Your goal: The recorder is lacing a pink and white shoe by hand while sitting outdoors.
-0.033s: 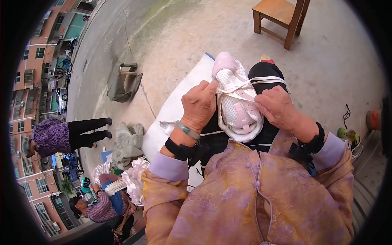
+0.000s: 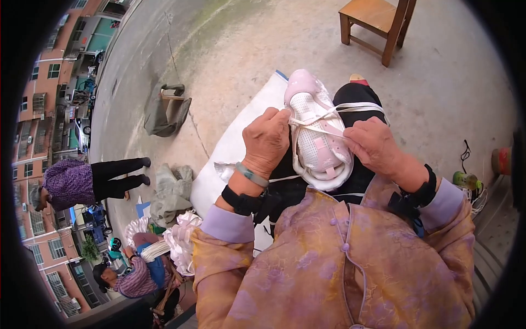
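A pink and white mesh shoe rests on my lap over my black trousers, its pink toe pointing away from me. White laces cross over its top, and a long loose lace runs across my right knee. At the shoe's left edge, my left hand is closed, pinching a lace between thumb and forefinger. On the other side, my right hand pinches another stretch of lace, drawn out from the crossing. Both fists hide the lace parts inside them.
A white sheet lies left of my legs. Ahead stands a wooden chair. A grey-green bag is on the concrete at left. One person stands and another sits by pink-white bundles. A green-capped bottle is at right.
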Demonstrator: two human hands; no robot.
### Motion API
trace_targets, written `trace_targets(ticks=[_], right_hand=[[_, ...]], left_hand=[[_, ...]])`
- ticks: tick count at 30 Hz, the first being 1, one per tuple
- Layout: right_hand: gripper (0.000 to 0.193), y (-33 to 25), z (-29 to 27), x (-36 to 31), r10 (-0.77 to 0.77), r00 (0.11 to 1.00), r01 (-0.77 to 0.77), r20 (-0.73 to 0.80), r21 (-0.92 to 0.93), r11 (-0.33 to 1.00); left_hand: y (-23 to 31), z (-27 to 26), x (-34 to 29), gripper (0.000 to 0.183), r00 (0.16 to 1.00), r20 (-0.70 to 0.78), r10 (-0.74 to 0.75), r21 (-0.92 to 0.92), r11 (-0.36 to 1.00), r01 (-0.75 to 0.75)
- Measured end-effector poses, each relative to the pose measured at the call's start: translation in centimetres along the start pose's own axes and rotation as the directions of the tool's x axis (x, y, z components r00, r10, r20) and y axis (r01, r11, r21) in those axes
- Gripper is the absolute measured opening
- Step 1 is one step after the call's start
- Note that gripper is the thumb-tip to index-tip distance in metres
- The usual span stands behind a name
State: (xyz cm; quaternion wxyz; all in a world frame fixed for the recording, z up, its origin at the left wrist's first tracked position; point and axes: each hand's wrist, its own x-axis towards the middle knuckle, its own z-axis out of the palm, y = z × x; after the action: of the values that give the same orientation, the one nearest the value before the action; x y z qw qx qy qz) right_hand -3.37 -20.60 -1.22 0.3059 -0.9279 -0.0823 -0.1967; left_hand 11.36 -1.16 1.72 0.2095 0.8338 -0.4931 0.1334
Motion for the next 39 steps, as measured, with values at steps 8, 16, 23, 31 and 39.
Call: trace_targets(ticks=[8, 16, 23, 31, 39], right_hand=[[0.008, -0.5, -3.1, -2.3, -0.118, 0.993, 0.117, -0.013, -0.065, 0.991], [0.012, 1.0, -10.1, -10.3, -0.129, 0.985, 0.100, -0.118, -0.222, 0.970], [0.008, 0.3, -7.1, -9.7, 0.109, 0.993, -0.116, 0.041, 0.246, 0.962], [0.044, -1.4, -1.6, 2.1, 0.291, 0.953, -0.302, 0.082, 0.220, 0.928], [0.058, -0.8, 1.0, 3.2, 0.139, 0.988, -0.138, 0.065, -0.023, 0.990]], left_hand=[[-0.1, 1.2, -1.0, 0.008, 0.874, -0.027, -0.486, -0.380, 0.813, 0.440], [2.2, 2.2, -1.9, 0.009, 0.787, 0.176, -0.592, -0.546, 0.606, 0.578], [2.0, 2.3, -2.4, 0.019, 0.792, 0.199, -0.577, -0.531, 0.616, 0.582], [2.9, 2.2, -0.5, 0.023, 0.930, -0.057, -0.362, -0.270, 0.903, 0.335], [2.9, 3.2, -0.1, 0.060, 0.923, 0.069, -0.378, -0.315, 0.870, 0.380]])
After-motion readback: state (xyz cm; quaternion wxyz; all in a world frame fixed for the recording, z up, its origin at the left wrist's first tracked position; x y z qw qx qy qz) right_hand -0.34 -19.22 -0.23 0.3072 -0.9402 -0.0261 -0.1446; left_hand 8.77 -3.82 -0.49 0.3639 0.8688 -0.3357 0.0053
